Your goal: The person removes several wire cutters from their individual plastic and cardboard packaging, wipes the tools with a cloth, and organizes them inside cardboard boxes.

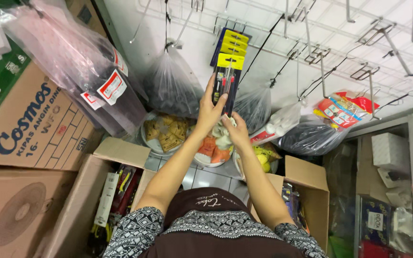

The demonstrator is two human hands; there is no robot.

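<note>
Yellow-topped black blister card [226, 79] pinched in left hand [210, 112] grip; right hand [236, 131] grip clamps its bottom edge, just below.

Both arms raised forward, left hand [210, 111] fingers curled in grip, right hand [237, 131] just beneath, closed.

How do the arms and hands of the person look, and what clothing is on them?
Both arms are bare from the upper arm down to the hands. The left hand and right hand wear no gloves; no rings or watch can be seen. Short sleeves are dark with a fine white patterned print, over a plain dark brown garment front.
</note>
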